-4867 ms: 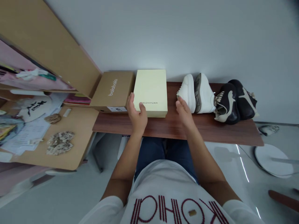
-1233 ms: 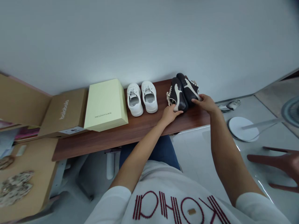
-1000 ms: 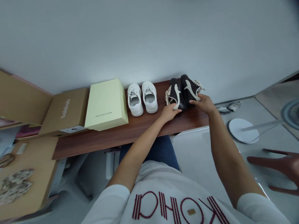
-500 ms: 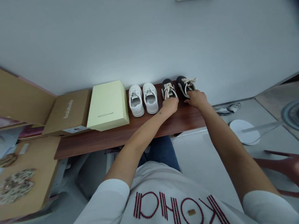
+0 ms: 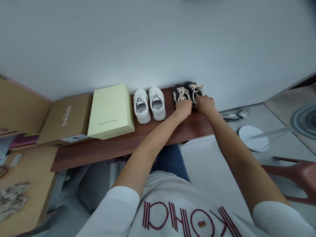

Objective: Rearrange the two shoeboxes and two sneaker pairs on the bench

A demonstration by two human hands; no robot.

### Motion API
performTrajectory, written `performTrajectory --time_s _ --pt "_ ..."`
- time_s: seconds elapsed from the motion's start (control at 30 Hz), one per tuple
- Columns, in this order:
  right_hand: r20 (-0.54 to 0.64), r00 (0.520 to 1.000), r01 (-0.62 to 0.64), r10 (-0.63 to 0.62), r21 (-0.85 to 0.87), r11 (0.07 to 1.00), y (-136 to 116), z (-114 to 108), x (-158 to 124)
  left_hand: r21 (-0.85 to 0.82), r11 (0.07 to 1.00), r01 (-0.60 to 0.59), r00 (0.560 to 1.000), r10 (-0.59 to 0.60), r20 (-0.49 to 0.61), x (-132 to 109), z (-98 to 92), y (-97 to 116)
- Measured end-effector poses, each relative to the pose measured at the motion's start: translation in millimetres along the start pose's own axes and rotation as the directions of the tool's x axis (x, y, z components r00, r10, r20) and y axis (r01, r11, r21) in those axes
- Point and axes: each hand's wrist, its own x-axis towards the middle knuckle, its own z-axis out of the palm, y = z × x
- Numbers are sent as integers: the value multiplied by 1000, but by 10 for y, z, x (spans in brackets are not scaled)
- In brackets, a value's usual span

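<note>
- Dark sneakers (image 5: 187,91), a pair in black or very dark brown with cream laces, stand side by side and upright at the far right end of the tabletop (image 5: 148,138), toes toward the wall; only the lace area and toe caps show above the hands
- brown shoebox (image 5: 66,119) with white lettering sits at the far left of the tabletop, its right side against the next box
- pale yellow-green shoebox (image 5: 110,110), lid on, small dark print near its front edge, lies just right of the brown one
- white sneakers (image 5: 149,104), a pair, upright with openings facing the person, stand between the pale box and the dark pair, near both but apart from them
- left hand (image 5: 184,107) rests on the heel of the left dark shoe, fingers curled down over it; how firmly it grips I cannot tell
- right hand (image 5: 204,103) lies on the heel of the right dark shoe, fingers bent over the collar, just beside the left hand; grip likewise unclear
- white round stand base (image 5: 253,138) sits on the floor to the right, well apart from the tabletop
</note>
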Motion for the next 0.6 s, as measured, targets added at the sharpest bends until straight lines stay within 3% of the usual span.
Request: performTrajectory --time_s 0.1,0.23,0.37,0.47,0.6 --pt "-153 988 -11 26 101 995 7 -149 -48 -18 998 -57 993 55 -101 -115 -89 2" --pt "-401 915 59 38 226 972 -13 -495 -203 -54 994 -90 961 72 -267 -342 -354 -18" --pt "-515 857 149 28 298 943 -18 -714 -466 -137 985 -107 937 54 -346 -663 -534 -132" --pt "-527 849 185 33 355 916 10 -605 -702 -221 967 -127 940 46 -339 -946 -353 -285" --pt "-436 898 191 61 512 837 46 -101 -1071 -369 917 -153 964 55 -262 -1359 313 -478"
